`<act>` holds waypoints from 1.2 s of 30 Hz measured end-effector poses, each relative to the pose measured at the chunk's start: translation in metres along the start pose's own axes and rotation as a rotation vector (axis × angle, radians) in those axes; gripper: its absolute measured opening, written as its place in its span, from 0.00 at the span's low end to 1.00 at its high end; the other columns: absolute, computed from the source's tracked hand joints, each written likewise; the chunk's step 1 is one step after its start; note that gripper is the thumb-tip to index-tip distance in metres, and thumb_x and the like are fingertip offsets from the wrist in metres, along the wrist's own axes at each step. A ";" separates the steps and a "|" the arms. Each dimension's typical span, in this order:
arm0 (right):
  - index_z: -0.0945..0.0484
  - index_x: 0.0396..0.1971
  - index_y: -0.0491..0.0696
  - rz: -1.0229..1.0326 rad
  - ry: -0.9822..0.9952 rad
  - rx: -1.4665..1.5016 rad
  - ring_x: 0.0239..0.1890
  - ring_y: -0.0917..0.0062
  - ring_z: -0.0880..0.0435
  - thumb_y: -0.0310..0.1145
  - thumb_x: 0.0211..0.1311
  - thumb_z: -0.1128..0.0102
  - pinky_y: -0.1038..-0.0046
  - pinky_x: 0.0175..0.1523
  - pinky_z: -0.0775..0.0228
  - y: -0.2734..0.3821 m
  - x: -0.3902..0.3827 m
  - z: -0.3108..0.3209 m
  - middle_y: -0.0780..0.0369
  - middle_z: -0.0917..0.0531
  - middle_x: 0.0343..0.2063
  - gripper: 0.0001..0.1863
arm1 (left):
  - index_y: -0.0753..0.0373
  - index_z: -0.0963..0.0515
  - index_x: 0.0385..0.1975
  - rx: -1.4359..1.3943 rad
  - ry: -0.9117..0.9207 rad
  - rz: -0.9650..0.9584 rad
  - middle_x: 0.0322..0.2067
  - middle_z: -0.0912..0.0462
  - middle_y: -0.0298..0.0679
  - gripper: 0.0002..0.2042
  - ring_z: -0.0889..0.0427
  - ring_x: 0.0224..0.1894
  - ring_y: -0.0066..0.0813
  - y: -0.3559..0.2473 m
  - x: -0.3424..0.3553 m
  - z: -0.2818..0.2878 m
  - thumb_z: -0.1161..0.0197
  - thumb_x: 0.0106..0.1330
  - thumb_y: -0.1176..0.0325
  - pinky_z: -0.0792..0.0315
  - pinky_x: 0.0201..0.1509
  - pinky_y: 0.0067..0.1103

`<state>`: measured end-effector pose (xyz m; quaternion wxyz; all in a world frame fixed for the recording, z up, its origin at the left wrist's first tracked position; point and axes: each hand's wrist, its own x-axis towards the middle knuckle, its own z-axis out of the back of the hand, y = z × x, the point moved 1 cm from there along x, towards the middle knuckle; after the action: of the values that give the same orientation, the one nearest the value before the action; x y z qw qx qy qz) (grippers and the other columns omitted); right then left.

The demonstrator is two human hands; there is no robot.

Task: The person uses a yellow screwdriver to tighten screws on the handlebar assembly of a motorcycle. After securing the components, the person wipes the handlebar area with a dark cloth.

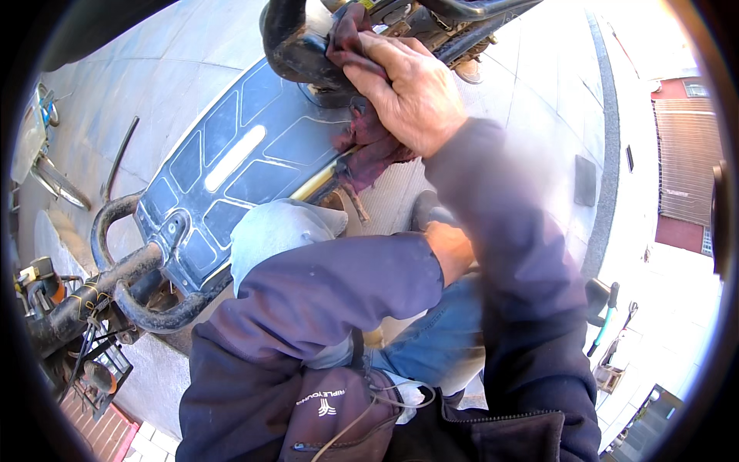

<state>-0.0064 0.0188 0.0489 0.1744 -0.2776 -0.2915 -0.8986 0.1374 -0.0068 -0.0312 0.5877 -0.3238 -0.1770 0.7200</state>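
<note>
My right hand [416,92] is closed on a dark red rag [368,142], pressing its upper part to a black tubular part [296,54] of a vehicle that looks like an electric trike. The rag's loose end hangs down over the edge of the blue-grey footboard [269,146]. My left forearm crosses in front of my body, and my left hand [450,248] rests by my knee, below the right sleeve. That sleeve covers part of it, and its fingers do not show.
Thick black bumper bars [162,308] stick out at the footboard's left end. A bicycle wheel [60,183] stands at the far left, near a thin dark rod [122,154]. Tools with a blue handle [603,323] lie at right. A dark bag [342,412] hangs at my waist.
</note>
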 end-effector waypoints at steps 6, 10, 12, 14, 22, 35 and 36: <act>0.21 0.39 0.49 -0.086 -0.042 0.016 0.37 0.60 0.23 0.34 0.54 0.40 0.63 0.44 0.30 0.011 -0.003 0.002 0.58 0.17 0.31 0.13 | 0.61 0.27 0.53 -0.172 -0.160 -0.066 0.55 0.28 0.41 0.20 0.32 0.61 0.38 0.004 0.000 -0.016 0.46 0.58 0.70 0.39 0.64 0.33; 0.21 0.43 0.50 -0.135 0.017 -0.049 0.39 0.59 0.21 0.38 0.59 0.42 0.63 0.44 0.28 0.013 0.012 0.000 0.55 0.19 0.32 0.14 | 0.59 0.28 0.55 -0.180 -0.132 -0.030 0.56 0.28 0.40 0.21 0.34 0.62 0.38 0.003 -0.009 -0.010 0.47 0.60 0.69 0.42 0.66 0.33; 0.21 0.43 0.50 -0.132 0.040 -0.078 0.38 0.59 0.21 0.38 0.59 0.42 0.63 0.43 0.28 0.013 0.016 -0.002 0.55 0.19 0.31 0.14 | 0.59 0.28 0.55 -0.161 -0.136 -0.014 0.56 0.28 0.40 0.20 0.33 0.62 0.38 0.006 -0.010 -0.012 0.47 0.60 0.69 0.42 0.66 0.33; 0.21 0.40 0.51 -0.068 0.034 -0.108 0.35 0.61 0.22 0.37 0.59 0.41 0.63 0.41 0.28 0.009 0.012 0.000 0.57 0.19 0.28 0.11 | 0.59 0.28 0.55 -0.119 -0.097 0.001 0.56 0.28 0.40 0.21 0.33 0.61 0.37 0.008 -0.008 -0.013 0.47 0.60 0.69 0.42 0.66 0.34; 0.22 0.35 0.52 0.025 0.035 -0.299 0.33 0.64 0.22 0.34 0.55 0.40 0.65 0.38 0.28 0.005 0.002 0.003 0.61 0.18 0.27 0.08 | 0.60 0.28 0.54 -0.097 -0.153 0.072 0.54 0.26 0.40 0.20 0.32 0.60 0.38 0.014 -0.007 -0.006 0.46 0.59 0.69 0.40 0.65 0.32; 0.19 0.42 0.44 -0.831 0.015 0.080 0.41 0.66 0.17 0.38 0.59 0.41 0.71 0.48 0.29 -0.065 -0.054 0.088 0.52 0.16 0.35 0.16 | 0.73 0.35 0.42 -0.654 -0.843 0.414 0.33 0.22 0.64 0.27 0.22 0.41 0.61 0.031 -0.033 0.085 0.37 0.60 0.51 0.30 0.44 0.42; 0.19 0.42 0.43 -0.834 0.059 0.185 0.40 0.69 0.16 0.38 0.59 0.41 0.72 0.48 0.29 -0.062 -0.057 0.086 0.53 0.16 0.35 0.16 | 0.72 0.37 0.46 -0.672 -0.824 0.452 0.35 0.22 0.63 0.28 0.24 0.42 0.63 0.031 -0.035 0.090 0.37 0.60 0.53 0.30 0.44 0.42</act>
<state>0.0428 0.1285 0.0465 -0.1715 -0.0933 -0.4530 -0.8699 0.0579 -0.0363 0.0233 0.1667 -0.2155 -0.5368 0.7985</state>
